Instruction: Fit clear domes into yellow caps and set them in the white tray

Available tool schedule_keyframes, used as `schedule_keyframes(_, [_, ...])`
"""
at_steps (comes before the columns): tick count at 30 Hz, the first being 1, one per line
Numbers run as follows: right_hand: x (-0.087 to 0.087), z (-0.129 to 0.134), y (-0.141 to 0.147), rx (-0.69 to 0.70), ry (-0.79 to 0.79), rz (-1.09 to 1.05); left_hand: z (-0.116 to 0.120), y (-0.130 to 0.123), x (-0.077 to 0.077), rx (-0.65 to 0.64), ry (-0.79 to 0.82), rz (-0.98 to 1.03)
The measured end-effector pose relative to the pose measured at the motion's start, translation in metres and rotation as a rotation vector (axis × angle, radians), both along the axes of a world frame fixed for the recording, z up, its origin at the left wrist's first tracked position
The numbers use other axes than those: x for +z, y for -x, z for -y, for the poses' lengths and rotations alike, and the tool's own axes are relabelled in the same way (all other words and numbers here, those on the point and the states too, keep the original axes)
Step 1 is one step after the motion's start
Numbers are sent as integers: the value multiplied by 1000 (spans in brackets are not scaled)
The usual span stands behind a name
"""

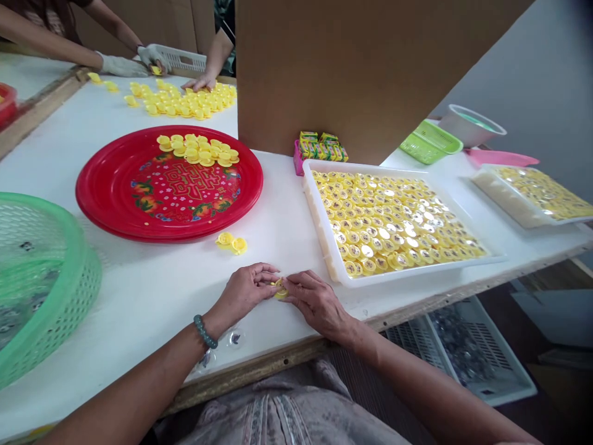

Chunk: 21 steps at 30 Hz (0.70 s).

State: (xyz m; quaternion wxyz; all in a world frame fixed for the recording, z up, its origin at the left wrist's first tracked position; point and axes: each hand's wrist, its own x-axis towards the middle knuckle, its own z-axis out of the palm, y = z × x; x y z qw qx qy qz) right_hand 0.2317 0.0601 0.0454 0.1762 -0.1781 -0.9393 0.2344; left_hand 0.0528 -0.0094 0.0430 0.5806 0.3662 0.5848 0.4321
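My left hand (pixel 248 285) and my right hand (pixel 315 300) meet over the white table, fingertips closed on one small yellow plastic piece (pixel 280 292) between them. Its underside and details are partly hidden by my fingers. Beyond my left hand lie two loose yellow pieces (pixel 231 242). Clear round discs with a small dark print (pixel 235 337) rest near my left wrist. To the right of my right hand stands a white tray (pixel 327 250) filled with rows of yellow pieces carrying printed clear discs. A red tray (pixel 104 207) farther left holds a cluster of plain yellow pieces (pixel 199 150).
At the left stands a green basket (pixel 86 278) with clear discs. A cardboard panel (pixel 333 80) rises at the back beside small boxes (pixel 322 148). Another full tray (pixel 504 201) sits right. Two co-workers' hands (pixel 201 82) are at a pile of yellow pieces (pixel 185 102).
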Motion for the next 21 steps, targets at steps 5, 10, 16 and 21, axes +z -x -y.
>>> schedule_keyframes(5, [-11, -1, 1, -84, 74, -121, -4, -3, 2, 49, 77, 8])
schedule_keyframes(10, [-8, 0, 2, -76, 61, -77, -5, -2, 5, 69, 139, 12])
schedule_keyframes(16, [5, 7, 9, -206, 161, -36, -6, 3, -6, 56, 104, -59])
schedule_keyframes(21, [10, -7, 15, -291, 401, 165, -9, 4, -10, 40, 148, -71])
